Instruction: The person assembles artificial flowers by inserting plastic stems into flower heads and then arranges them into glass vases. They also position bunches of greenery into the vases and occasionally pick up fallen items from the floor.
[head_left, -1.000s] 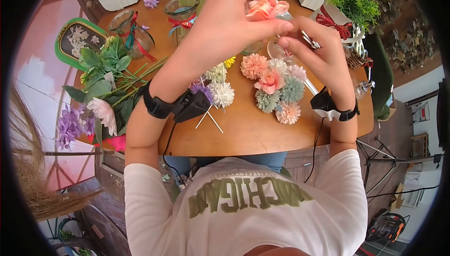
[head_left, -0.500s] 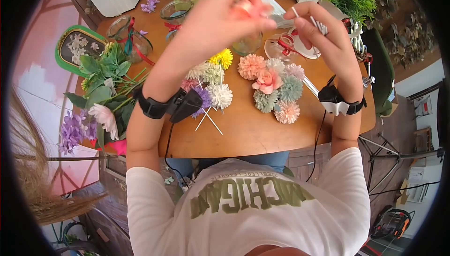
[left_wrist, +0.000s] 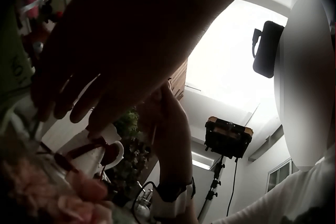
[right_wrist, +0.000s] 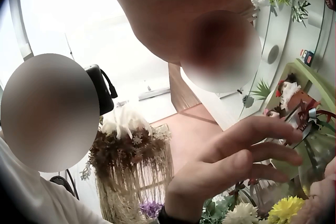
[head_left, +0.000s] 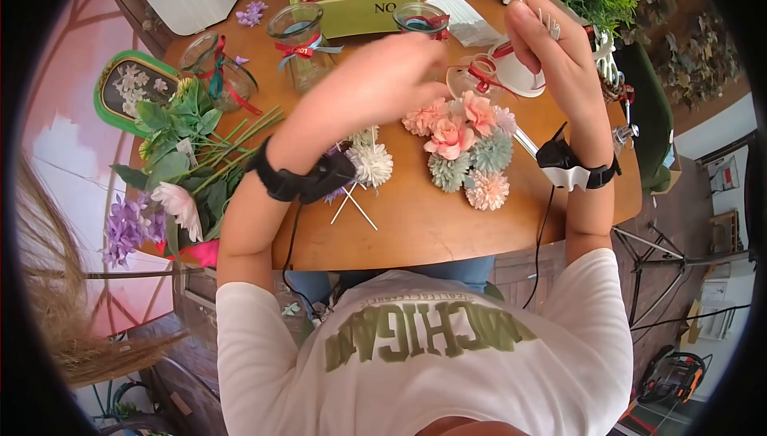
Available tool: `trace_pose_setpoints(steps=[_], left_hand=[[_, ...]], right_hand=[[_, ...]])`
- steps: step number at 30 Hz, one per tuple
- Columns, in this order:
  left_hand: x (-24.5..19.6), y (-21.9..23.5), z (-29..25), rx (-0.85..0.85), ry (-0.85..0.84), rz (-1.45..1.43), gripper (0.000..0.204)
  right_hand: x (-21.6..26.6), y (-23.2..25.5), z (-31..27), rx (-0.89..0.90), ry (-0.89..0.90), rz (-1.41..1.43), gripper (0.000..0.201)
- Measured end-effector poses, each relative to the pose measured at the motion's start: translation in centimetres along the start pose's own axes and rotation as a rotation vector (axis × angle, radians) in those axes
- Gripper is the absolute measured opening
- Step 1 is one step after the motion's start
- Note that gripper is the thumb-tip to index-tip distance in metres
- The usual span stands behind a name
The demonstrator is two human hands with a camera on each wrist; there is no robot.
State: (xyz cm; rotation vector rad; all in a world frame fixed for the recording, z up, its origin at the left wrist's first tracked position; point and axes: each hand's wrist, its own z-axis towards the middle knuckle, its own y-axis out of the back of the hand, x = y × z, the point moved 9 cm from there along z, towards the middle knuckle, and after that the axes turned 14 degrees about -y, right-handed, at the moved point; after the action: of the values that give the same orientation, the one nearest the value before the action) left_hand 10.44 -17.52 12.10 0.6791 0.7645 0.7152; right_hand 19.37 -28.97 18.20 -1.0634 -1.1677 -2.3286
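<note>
My left hand, blurred, hovers just left of a cluster of artificial flower heads with its fingers loosely extended and nothing visible in them. A coral rose lies at the top of that cluster, above another coral rose. Around them sit a peach pompom flower and a grey-green one. At the upper right, my right hand is raised with curled fingers, gripping several thin white sticks whose ends poke out. In the right wrist view the left hand's fingers are spread apart.
White pompom flowers with crossed sticks lie under my left forearm. Ribboned glass jars stand behind, before a green wooden box. Leafy stems lie at the left; a red-ribboned white cup is below my right hand.
The coral rose has gone from my left hand and lies on the flower cluster. That hand has come down and toward me; the right has risen slightly, keeping the sticks.
</note>
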Motion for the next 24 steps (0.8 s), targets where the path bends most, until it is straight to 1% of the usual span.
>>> trace_pose_setpoints(steps=[2, 3, 5, 6, 8, 9, 11, 12, 14, 15, 17, 18, 20, 21, 23, 24], left_hand=[[3.1, 0.1, -1.7, 0.323, 0.252, 0.257, 0.038], [3.4, 0.3, -1.8, 0.325, 0.254, 0.259, 0.038], [5.3, 0.0, -3.2, 0.497, 0.399, 0.422, 0.041], [6.1, -0.3, -3.5, 0.493, 0.404, 0.426, 0.041], [7.6, -2.4, -4.2, 0.593, 0.330, 0.412, 0.044], [8.1, -2.6, -4.3, 0.587, 0.332, 0.414, 0.044], [9.2, -3.8, -4.9, 0.677, 0.327, 0.363, 0.044], [8.9, -3.5, -4.7, 0.674, 0.327, 0.364, 0.044], [8.1, -2.2, -4.0, 0.548, 0.321, 0.375, 0.036], [7.6, -1.7, -3.9, 0.548, 0.319, 0.375, 0.036], [6.0, 0.7, -2.8, 0.333, 0.258, 0.304, 0.028], [5.3, 1.3, -2.5, 0.336, 0.256, 0.303, 0.028], [2.7, 3.7, -1.5, 0.136, 0.151, 0.238, 0.025], [1.8, 4.0, -1.3, 0.140, 0.151, 0.236, 0.025], [-0.8, 5.9, -0.4, -0.105, 0.050, 0.190, 0.026], [-1.1, 5.6, -0.3, -0.104, 0.052, 0.188, 0.026]], right_hand=[[0.0, -0.2, 0.0, 0.010, -0.057, -0.028, 0.033], [-0.3, -0.3, 0.0, 0.009, -0.056, -0.025, 0.033], [-0.9, -0.7, 0.2, 0.030, -0.069, 0.000, 0.034], [-0.7, -0.8, 0.2, 0.033, -0.063, 0.000, 0.034], [-0.4, -0.7, 0.1, -0.013, -0.088, -0.052, 0.029], [-0.3, -0.8, 0.2, -0.011, -0.083, -0.055, 0.029], [0.1, -0.5, 0.0, -0.076, -0.015, -0.117, 0.028], [0.1, -0.5, 0.0, -0.077, -0.013, -0.119, 0.028], [0.0, -0.4, -0.2, -0.087, -0.024, -0.155, 0.027], [-0.1, -0.4, -0.2, -0.088, -0.024, -0.155, 0.027], [0.1, -0.6, -0.2, -0.086, 0.012, -0.224, 0.027], [0.3, -0.6, -0.3, -0.088, 0.009, -0.223, 0.027], [0.6, -1.5, -0.5, -0.015, -0.042, -0.249, 0.029], [0.6, -1.7, -0.6, -0.016, -0.046, -0.247, 0.029], [0.6, -2.8, -0.8, 0.045, -0.041, -0.210, 0.033], [0.8, -3.0, -0.9, 0.046, -0.044, -0.209, 0.033]])
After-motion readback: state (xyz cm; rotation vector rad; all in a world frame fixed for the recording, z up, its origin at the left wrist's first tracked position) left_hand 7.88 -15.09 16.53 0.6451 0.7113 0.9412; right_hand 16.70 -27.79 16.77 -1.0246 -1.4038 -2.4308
